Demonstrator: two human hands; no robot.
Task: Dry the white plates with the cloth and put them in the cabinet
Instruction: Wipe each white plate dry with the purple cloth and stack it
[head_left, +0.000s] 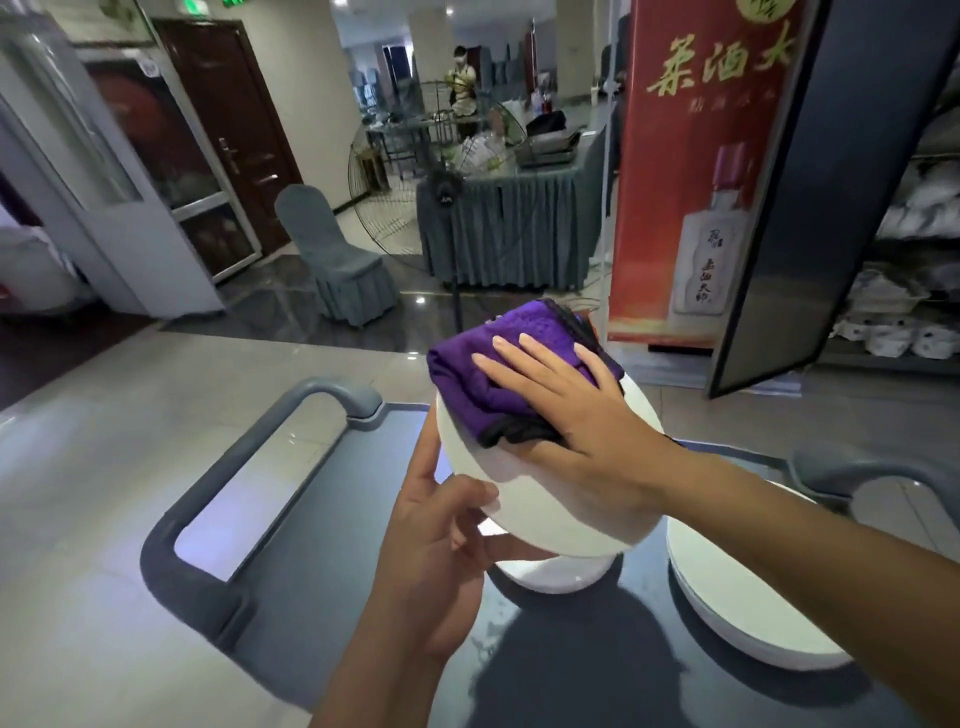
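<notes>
The right hand (566, 410) lies flat, fingers straight and spread, pressing a folded purple cloth (498, 374) onto the face of a white plate (550, 499). The cloth has a black edge, which shows under the heel of the hand, and it covers the plate's upper part and hangs past its far rim. The left hand (441, 540) holds the plate at its lower left rim, thumb curled over the front and fingers behind, so the plate is tilted up off the surface below.

Under the held plate lies another white plate (556, 574), mostly hidden, and to the right a third plate (748, 608) lies flat. Both rest on the dark top of a grey cart (363, 519), whose looped handle (218, 499) rises at the left.

Beyond the cart, at the right, the cabinet (914, 249) stands with its dark door (810, 197) swung open; white crockery fills its shelves. Beside the door is a red banner (696, 171) showing a bottle. Farther back are a covered chair (332, 260), a standing fan (441, 192) and a skirted counter (519, 234).
</notes>
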